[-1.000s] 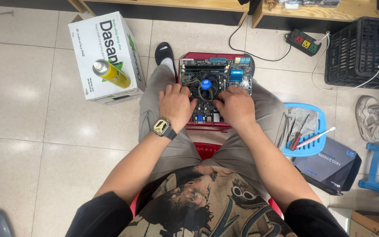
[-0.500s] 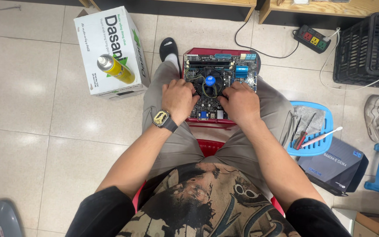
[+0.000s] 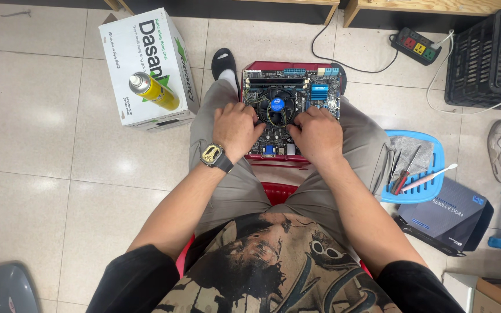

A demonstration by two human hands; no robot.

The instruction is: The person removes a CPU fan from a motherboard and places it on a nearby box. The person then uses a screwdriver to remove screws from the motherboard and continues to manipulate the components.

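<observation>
Head view: both hands (image 3: 236, 128) (image 3: 315, 134) press flat on motherboard (image 3: 291, 98) beside white box (image 3: 146, 64).

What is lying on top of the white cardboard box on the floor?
A yellow spray can with a silver cap lies on its side on the white cardboard box. The box is closed, so its contents are hidden.

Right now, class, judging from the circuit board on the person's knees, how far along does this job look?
Done: the motherboard rests across the lap, its cooler fan seated in the middle. In hand: the left hand and right hand both press on the board's near edge beside the fan. Left: the screwdrivers lie untouched on the blue stool, and the spray can sits on the cardboard box.
</observation>
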